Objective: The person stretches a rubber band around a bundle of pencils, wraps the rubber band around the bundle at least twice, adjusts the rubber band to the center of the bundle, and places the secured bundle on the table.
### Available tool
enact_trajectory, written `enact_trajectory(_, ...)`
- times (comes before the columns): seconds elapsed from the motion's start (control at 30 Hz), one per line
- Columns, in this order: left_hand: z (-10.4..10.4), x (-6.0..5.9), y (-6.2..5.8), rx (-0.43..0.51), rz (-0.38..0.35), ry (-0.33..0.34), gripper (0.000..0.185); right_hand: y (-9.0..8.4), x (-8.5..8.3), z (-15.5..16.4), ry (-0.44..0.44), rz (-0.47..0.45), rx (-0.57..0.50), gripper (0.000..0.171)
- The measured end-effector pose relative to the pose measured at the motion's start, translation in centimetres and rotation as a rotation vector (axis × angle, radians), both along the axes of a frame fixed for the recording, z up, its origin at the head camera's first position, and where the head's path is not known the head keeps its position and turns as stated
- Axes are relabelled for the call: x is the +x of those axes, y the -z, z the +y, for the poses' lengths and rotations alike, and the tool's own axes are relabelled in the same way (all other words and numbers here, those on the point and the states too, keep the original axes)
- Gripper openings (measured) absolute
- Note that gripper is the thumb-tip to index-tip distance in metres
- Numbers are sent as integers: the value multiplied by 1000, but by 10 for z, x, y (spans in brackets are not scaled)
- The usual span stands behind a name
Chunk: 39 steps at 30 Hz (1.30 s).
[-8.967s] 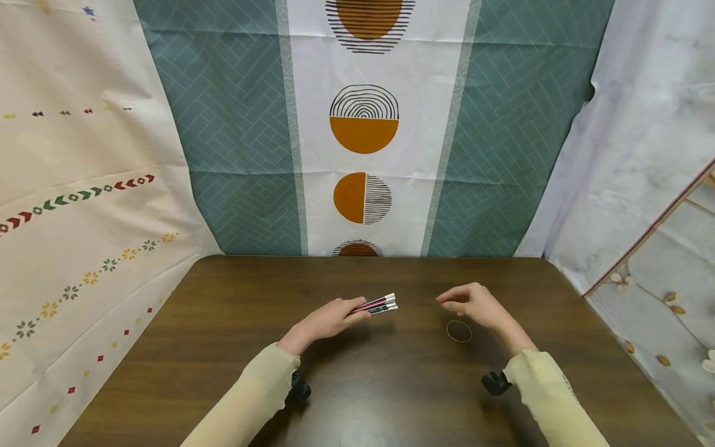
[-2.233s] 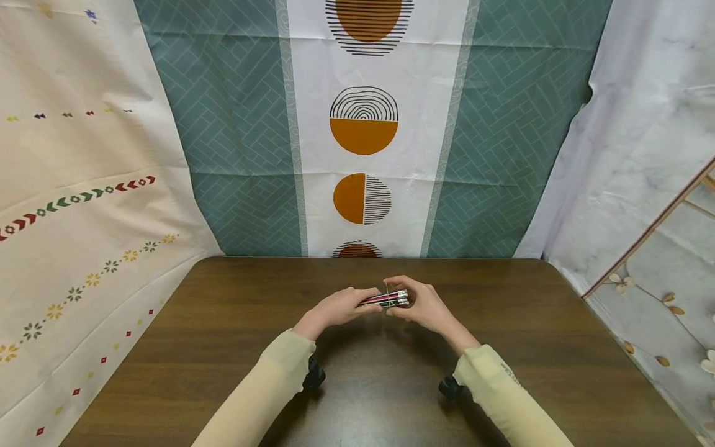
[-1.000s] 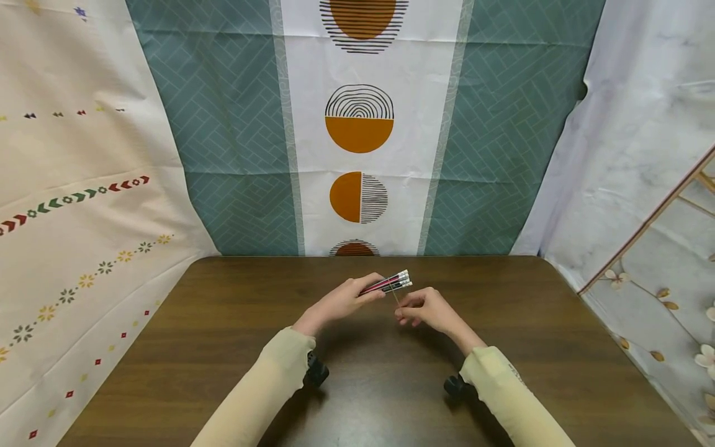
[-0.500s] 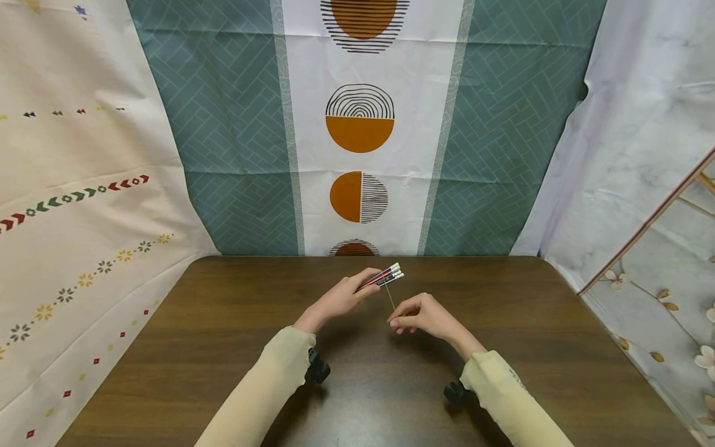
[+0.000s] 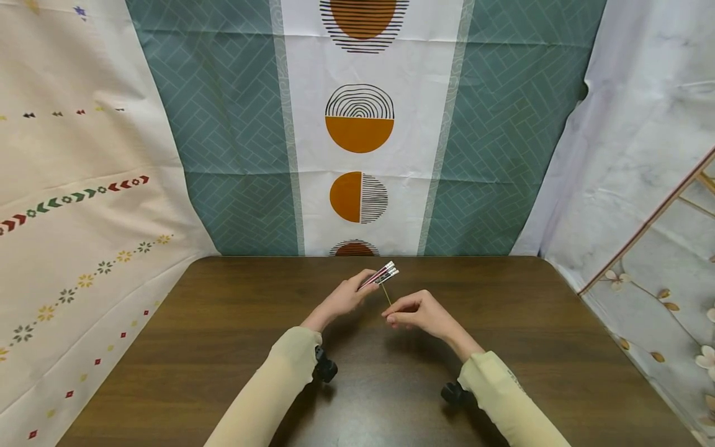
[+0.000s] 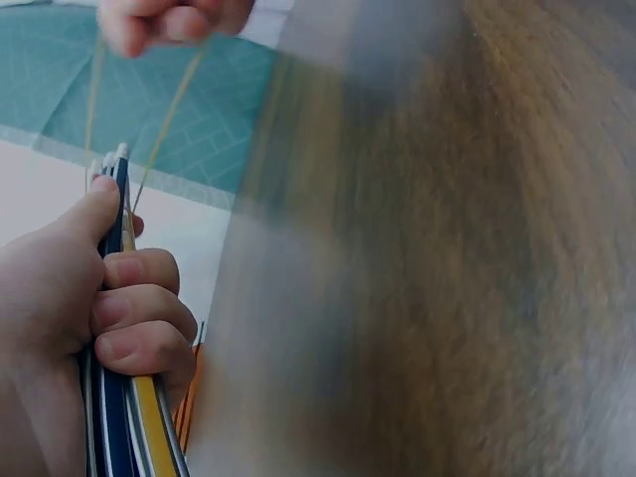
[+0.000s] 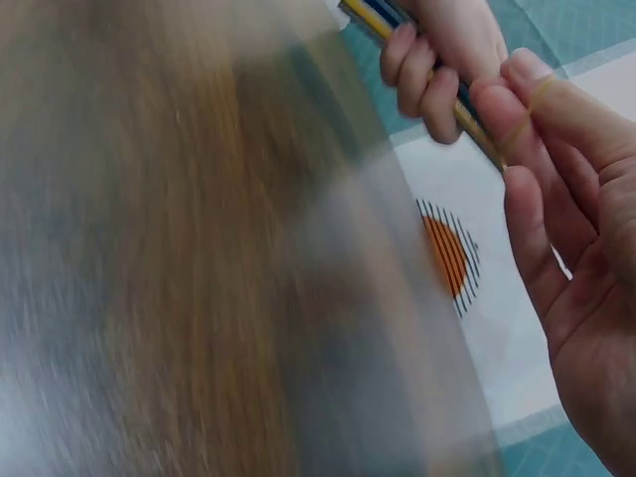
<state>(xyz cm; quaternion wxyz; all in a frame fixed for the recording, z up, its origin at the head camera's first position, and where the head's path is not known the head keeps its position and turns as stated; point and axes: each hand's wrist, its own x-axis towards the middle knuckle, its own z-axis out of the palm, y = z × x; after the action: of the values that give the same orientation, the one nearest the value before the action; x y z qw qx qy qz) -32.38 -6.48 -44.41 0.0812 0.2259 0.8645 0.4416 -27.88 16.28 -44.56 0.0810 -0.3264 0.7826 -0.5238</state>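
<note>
- The left hand [image 5: 342,299] holds a bundle of pencils [image 5: 382,276] above the middle of the counter [image 5: 223,323], toward its far edge; the fingers [image 6: 139,308] are curled round the shafts, with the thumb laid along the top.
- The bundle's long axis runs from the left palm up and away toward the far-right corner of the counter, so the white eraser ends stick out free beyond the fingers.
- A thin tan rubber band [image 5: 386,293] is looped over that free end and stretched taut toward the near edge, where the right hand [image 5: 420,311] pinches it between thumb and fingertips [image 7: 524,99], the other fingers loosely curled.
- The right hand sits just beside the left, on its right and nearer the person, so the band pulls across the bundle's axis rather than along it.
- Both wrist views are blurred over the wood; the band seems to run as two strands in the left wrist view, though how many turns it makes around the pencils cannot be told.
</note>
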Motion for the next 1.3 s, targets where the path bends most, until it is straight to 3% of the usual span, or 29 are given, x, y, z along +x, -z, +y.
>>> enact_trajectory(0.17, 6, 1, 4, 12, -108, 9, 34, -7, 5, -13, 5, 32, -101, 22)
enact_trajectory(0.33, 8, 3, 5, 53, -182, 17, 33, -11, 10, -23, 80, 95, -219, 24)
enact_trajectory(0.57, 11, 3, 7, 73, -176, -30, 39, -3, 14, -28, 350, 316, -222, 39)
enact_trajectory(0.7, 13, 7, 6, 110, -127, -62, 39, 1, 16, -32, 486, 457, -166, 48)
enact_trajectory(0.87, 14, 14, 0, 160, 17, -120, 39, 3, 16, -33, 704, 579, -86, 56)
enact_trajectory(0.97, 16, 18, -3, 169, 75, -140, 37, -1, 15, -35, 738, 566, -146, 62)
enact_trajectory(1.1, 19, 21, -5, 176, 82, -146, 35, -8, 15, -38, 746, 520, -224, 66)
enact_trajectory(1.3, 18, 23, -6, 174, 124, -178, 37, -12, 14, -40, 865, 486, -149, 65)
